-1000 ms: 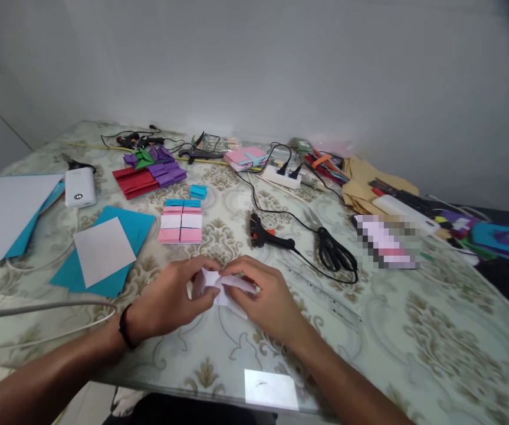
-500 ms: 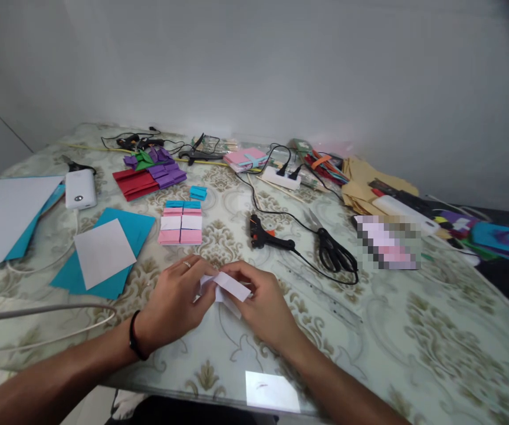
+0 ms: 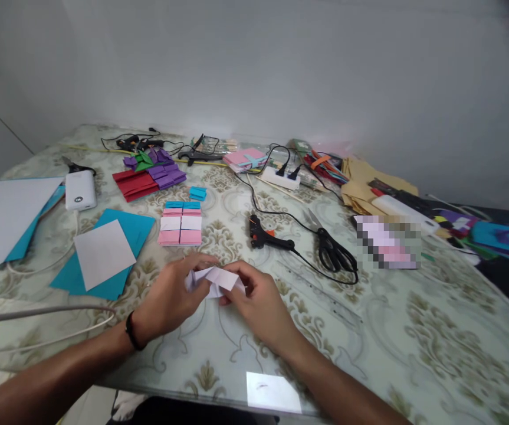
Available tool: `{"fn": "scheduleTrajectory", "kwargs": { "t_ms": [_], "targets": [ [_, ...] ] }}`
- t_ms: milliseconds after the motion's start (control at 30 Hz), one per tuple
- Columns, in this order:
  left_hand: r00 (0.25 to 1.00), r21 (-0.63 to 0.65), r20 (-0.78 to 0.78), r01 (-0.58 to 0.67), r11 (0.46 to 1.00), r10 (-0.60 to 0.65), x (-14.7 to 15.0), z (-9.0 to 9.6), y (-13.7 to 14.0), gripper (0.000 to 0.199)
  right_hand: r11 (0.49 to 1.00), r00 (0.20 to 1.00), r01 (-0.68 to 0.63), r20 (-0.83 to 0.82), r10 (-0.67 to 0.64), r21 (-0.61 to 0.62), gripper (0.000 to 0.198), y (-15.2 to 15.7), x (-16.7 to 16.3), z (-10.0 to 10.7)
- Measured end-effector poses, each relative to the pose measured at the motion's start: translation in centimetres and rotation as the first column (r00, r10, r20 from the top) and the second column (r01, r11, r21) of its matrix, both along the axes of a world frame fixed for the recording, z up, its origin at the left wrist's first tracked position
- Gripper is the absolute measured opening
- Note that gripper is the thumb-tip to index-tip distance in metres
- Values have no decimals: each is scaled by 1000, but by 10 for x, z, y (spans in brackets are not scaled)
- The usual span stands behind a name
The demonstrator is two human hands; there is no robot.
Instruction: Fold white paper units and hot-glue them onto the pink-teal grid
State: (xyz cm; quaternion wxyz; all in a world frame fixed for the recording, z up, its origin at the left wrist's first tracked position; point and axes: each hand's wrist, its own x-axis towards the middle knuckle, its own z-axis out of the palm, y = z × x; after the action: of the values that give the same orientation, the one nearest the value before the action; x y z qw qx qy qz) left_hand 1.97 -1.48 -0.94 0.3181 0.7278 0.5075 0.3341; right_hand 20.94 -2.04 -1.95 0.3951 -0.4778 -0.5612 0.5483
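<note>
From my remote post I watch a white square of paper (image 3: 105,255) lying on teal sheets (image 3: 69,275) at ten o'clock from the work. Next, the left hand (image 3: 171,296) pinches one end of a folded white paper (image 3: 223,278), with a stack of pink, white and blue folded papers (image 3: 180,224) at eleven o'clock. The piece sits between both hands, its long axis running roughly nine to three; neither hand is nearer, as both touch it. The right hand (image 3: 263,302) grips the other end, fingers curled narrow. Beyond, at one to two o'clock, lie a black glue gun (image 3: 260,236) and scissors (image 3: 322,235); a clear ruler (image 3: 325,295) rests at three.
</note>
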Motion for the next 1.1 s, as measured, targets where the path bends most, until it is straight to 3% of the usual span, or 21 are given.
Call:
{"fn": "scheduleTrajectory", "kwargs": {
  "t_ms": [133,367,500,767,967,1100],
  "targets": [
    [999,-78,18,42,996,-41,2,1,1,19,997,998,52,28,-54,62,12,0,-2,0],
    [1000,-4,24,-19,1000,19,6,-1,-5,22,992,997,70,37,-74,101,8,1,-4,-4],
    [995,-12,102,-2,1000,4,6,0,-7,21,986,994,98,31,-103,138,9,6,-5,-5],
    [933,-167,359,33,985,30,0,-8,4,14,986,997,71,-7,-71,153,22,15,-5,1],
    [924,-121,363,-78,990,117,-5,-15,11,27,981,998,40,39,-49,187,22,20,-14,5],
    [915,-140,391,-48,989,100,-6,-10,13,23,969,995,67,56,-83,237,20,28,-21,4]
  ]
}}
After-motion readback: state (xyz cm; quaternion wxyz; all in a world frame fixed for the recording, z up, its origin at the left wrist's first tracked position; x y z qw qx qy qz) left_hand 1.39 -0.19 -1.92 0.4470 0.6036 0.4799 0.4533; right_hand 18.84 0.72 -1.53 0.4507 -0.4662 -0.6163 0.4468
